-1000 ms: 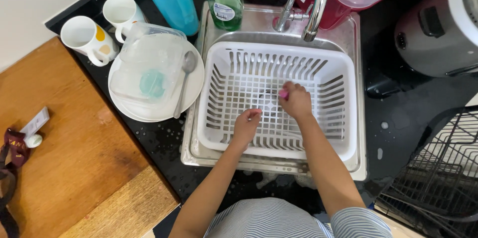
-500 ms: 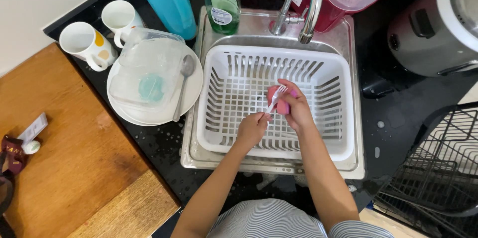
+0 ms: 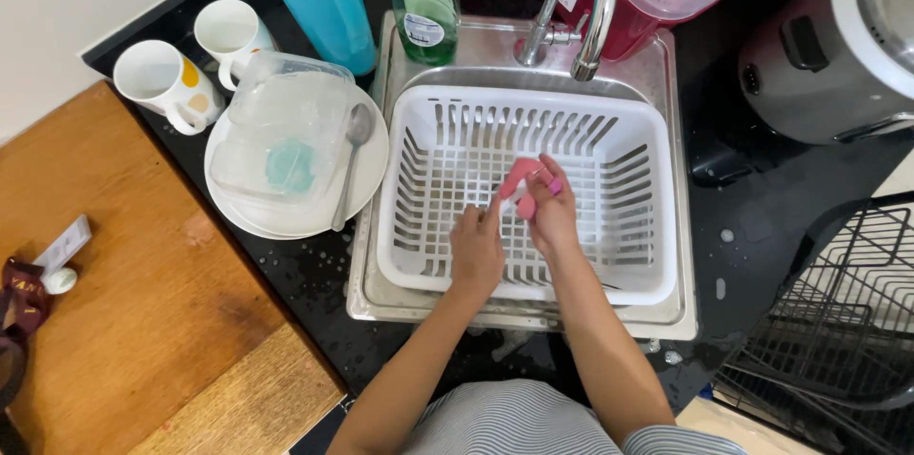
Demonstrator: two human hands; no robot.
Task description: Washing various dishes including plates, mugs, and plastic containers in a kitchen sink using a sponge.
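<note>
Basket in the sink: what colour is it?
White, a slotted plastic basket, clearest in the head view.

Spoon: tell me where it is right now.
In the head view the spoon lies on the white plate, left of the sink basket, beside the clear container.

green soap bottle (image 3: 427, 0) behind sink, white label (image 3: 422, 29)

Home kitchen: sink (image 3: 381, 298), faucet (image 3: 595, 8) (2 mugs (image 3: 157, 79) nearby).
</note>
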